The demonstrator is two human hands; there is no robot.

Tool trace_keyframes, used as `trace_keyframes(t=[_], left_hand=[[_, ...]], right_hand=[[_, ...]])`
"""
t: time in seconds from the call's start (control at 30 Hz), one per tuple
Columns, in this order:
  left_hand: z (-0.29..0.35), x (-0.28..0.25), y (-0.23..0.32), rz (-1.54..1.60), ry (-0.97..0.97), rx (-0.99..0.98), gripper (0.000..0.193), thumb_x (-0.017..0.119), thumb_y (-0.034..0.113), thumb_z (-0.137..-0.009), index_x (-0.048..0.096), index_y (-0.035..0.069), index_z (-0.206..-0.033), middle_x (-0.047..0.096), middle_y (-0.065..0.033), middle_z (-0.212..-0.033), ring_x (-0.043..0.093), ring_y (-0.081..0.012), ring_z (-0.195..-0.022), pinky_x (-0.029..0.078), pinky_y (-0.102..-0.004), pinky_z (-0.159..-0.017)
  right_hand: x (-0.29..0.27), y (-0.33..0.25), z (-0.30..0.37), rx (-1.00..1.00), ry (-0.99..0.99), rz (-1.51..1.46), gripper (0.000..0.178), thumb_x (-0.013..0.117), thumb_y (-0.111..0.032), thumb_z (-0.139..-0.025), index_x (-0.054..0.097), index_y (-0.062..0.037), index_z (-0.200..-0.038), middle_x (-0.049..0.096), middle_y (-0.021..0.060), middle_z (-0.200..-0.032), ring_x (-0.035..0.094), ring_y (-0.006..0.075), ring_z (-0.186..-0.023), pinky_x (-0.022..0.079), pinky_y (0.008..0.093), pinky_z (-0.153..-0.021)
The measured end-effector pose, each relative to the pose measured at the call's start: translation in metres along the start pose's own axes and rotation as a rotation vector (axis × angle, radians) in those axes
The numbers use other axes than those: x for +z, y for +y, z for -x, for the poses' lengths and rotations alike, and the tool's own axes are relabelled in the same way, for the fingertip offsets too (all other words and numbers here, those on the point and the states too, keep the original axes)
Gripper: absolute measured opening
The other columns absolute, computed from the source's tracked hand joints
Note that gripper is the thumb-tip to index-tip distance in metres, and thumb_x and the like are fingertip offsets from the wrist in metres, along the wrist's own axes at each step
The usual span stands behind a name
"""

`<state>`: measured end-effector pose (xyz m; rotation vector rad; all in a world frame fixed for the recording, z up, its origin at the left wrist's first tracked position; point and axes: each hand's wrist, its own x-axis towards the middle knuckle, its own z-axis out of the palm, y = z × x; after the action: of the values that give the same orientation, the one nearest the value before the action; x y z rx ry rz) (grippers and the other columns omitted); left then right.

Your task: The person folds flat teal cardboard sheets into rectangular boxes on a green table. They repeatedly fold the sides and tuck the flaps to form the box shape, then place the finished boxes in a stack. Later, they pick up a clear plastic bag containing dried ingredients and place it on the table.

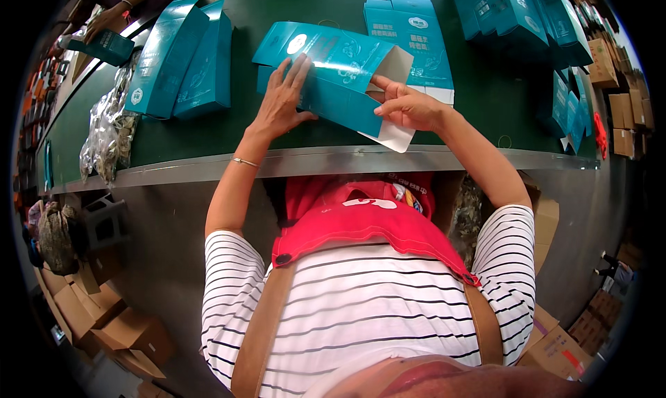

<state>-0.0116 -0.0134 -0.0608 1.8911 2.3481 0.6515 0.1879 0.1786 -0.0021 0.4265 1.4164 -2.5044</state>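
Observation:
A teal carton [329,92] lies tilted over the table in front of me, its right end open and showing a pale inside and a white end flap [394,136]. My left hand [283,96] is closed over its left part, fingers along the printed upper panel and thumb at the near side. At the open end is my right hand [409,105]. Its index finger reaches toward the upper panel's edge and its thumb rests on the near panel's edge; the other fingers are partly hidden. Just behind lies a stack of flat teal cartons [420,47].
Folded-up teal cartons stand left [166,58] and far right [499,16] on the green table [246,9]. Clear packets [111,131] lie by the metal edge [291,163]. Far left, another person's hand [104,20] is near a small teal box [107,47]. Cardboard boxes [132,335] are on the floor.

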Motion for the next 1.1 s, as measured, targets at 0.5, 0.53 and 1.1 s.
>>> trace_keyframes(t=[0.5,0.53,1.1], left_hand=[[-0.020,-0.006,0.018,0.007,0.300,0.351,0.066,0.081,0.022,-0.061,0.050,0.009,-0.117,0.051,-0.0120,-0.127,0.050,-0.0305,-0.114,0.035,-0.0464,-0.102],[-0.023,-0.019,0.029,-0.056,0.364,0.355,0.037,0.074,0.013,-0.068,0.056,0.006,-0.100,0.061,-0.0112,-0.112,0.058,-0.0292,-0.101,0.045,-0.0437,-0.091],[-0.029,-0.046,0.035,1.413,0.519,-0.211,0.017,0.064,0.005,-0.086,0.063,0.001,-0.102,0.068,-0.0062,-0.091,0.063,-0.0097,-0.076,0.052,-0.0228,-0.070]], right_hand=[[-0.004,0.005,-0.004,0.047,0.100,0.037,0.034,0.064,-0.021,-0.083,0.058,-0.0041,-0.111,0.064,0.0095,-0.105,0.060,0.0201,-0.097,0.046,0.0288,-0.086],[-0.010,-0.005,0.003,0.115,0.182,0.286,0.035,0.062,-0.025,-0.086,0.058,-0.0030,-0.113,0.063,0.0104,-0.107,0.060,0.0202,-0.098,0.046,0.0291,-0.087],[-0.033,-0.022,-0.007,-0.601,0.013,-0.109,0.023,0.061,-0.009,-0.088,0.062,-0.0024,-0.111,0.067,0.0076,-0.102,0.064,0.0145,-0.093,0.054,0.0304,-0.083]])
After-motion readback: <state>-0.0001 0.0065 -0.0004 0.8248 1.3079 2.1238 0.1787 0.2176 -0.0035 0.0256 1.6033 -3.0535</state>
